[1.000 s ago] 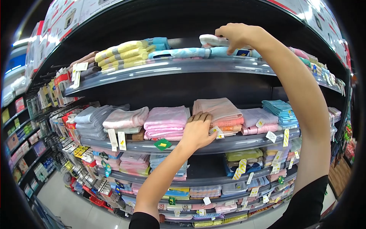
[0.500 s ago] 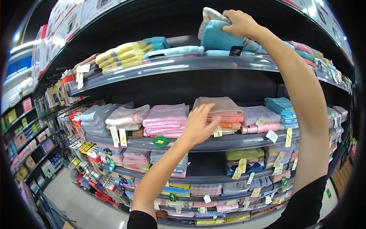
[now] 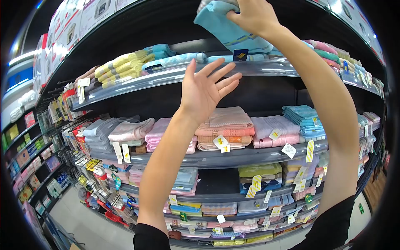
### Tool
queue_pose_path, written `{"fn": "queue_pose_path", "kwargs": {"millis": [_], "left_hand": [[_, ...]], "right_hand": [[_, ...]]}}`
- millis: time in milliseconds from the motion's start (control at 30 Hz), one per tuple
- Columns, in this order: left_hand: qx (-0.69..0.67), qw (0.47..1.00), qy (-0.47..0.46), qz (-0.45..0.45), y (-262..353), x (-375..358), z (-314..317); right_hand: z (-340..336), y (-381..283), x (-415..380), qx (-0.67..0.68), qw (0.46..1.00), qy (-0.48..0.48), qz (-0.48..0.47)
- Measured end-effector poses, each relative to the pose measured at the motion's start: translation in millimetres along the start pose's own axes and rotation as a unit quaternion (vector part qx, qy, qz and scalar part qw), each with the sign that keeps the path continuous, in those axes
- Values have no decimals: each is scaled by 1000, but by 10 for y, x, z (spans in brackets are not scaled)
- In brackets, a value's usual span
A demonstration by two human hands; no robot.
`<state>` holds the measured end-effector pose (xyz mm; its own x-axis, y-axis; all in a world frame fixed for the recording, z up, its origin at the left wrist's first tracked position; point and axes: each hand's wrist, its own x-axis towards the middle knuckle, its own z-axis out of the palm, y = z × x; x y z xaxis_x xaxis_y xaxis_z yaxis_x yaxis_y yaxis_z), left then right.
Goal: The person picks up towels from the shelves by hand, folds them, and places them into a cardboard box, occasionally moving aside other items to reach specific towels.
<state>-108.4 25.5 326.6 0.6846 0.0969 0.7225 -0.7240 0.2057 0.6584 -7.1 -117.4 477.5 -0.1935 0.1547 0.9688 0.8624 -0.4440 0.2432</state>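
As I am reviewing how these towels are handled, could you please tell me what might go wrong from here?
The blue towel hangs from the right hand, so it might slip or unfold; the left hand, open below, grips nothing.

Its lower part hangs close to the upper shelf, so it could catch the dark tag or drag the light-blue towel lying there.
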Motion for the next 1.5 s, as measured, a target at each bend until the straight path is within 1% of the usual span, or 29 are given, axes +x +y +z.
{"fn": "queue_pose_path", "kwargs": {"millis": [67, 133, 200, 233, 267, 333, 400, 467, 533, 567, 600, 633, 667, 733, 767, 800, 867, 900, 967, 1000, 1067, 1100, 1167, 1200, 1267, 1333, 1400, 1467, 1500], "left_hand": [[-79, 996, -47, 13, -26, 7, 18], [-104, 994, -45, 9, -47, -27, 98], [-176, 978, -108, 30, -109, -207, 175], [-229, 969, -85, 45, -150, -379, 197], [-165, 981, 44, 97, -279, -525, 219], [-167, 981, 61, 78, -496, -737, 137], [-164, 983, 72, 48, -731, -1350, 37], [-162, 983, 85, 15, -891, -1590, -52], [-163, 981, 98, -24, -1090, -2113, -145], [-165, 979, 109, -44, -1203, -2382, -169], [-166, 976, 120, -67, -1345, -2578, -149], [-165, 974, 128, -87, -1490, -2506, -124], [-164, 971, 138, -105, -1603, -2465, -128], [-169, 960, 170, -146, -1772, -3102, -146], [-173, 952, 189, -167, -1840, -3367, -140], [-179, 942, 209, -192, -1913, -3568, -108], [-200, 910, 257, -256, -2003, -3782, -31], [-213, 890, 278, -293, -1964, -3914, -49], [-242, 844, 311, -365, -1904, -4142, -134], [-255, 820, 320, -400, -1913, -4220, -169], [-277, 780, 321, -461, -1894, -4602, -152], [-287, 758, 318, -492, -1913, -4739, -109], [-260, 742, 301, -540, -2030, -4784, -106], [-223, 734, 291, -572, -2092, -4793, -87], [-205, 734, 276, -585, -2194, -4770, -56], [-124, 769, 217, -588, -2221, -4696, 14], [-137, 760, 218, -597, -2227, -4611, 99], [-188, 676, 309, -643, -2251, -4572, 186], [-207, 673, 330, -629, -2253, -4471, 211]], "right_hand": [[-193, -135, -184, 47, 987, 86, -126], [-391, -331, -446, 31, 975, 84, -202], [-395, -447, -861, -6, 955, 124, -268], [-434, -525, -1109, 17, 951, 102, -290], [-485, -603, -1372, 38, 947, 80, -310], [-565, -784, -1928, 50, 947, 42, -313], [-678, -930, -2301, 104, 937, 22, -333], [-773, -1035, -2645, 141, 927, -22, -347], [-812, -1115, -2954, 207, 912, -94, -342], [-866, -1149, -3082, 212, 912, -102, -337], [-917, -1191, -3204, 320, 879, -218, -278], [-955, -1224, -3321, 418, 821, -323, -215], [-964, -1252, -3518, 423, 818, -327, -211], [-899, -1315, -3985, 453, 833, -318, -21], [-853, -1359, -4101, 397, 860, -319, 17], [-788, -1413, -4257, 406, 850, -335, 27], [-748, -1602, -4682, 445, 755, -401, 267], [-770, -1707, -4880, 444, 735, -423, 289], [-802, -1867, -5233, 490, 603, -409, 478], [-846, -1927, -5415, 477, 587, -421, 500], [-890, -1970, -5712, 515, 473, -380, 605], [-963, -2012, -5783, 499, 466, -382, 623], [-1043, -2032, -5893, 490, 354, -326, 727], [-1115, -2041, -5995, 477, 353, -324, 737], [-1255, -2031, -6268, 456, 298, -292, 786], [-1392, -2054, -6386, 444, 296, -270, 802], [-1449, -2038, -6425, 437, 321, -204, 815], [-1513, -1970, -6418, 416, 328, -209, 822], [-1554, -1918, -6418, 396, 336, -215, 827]]}}
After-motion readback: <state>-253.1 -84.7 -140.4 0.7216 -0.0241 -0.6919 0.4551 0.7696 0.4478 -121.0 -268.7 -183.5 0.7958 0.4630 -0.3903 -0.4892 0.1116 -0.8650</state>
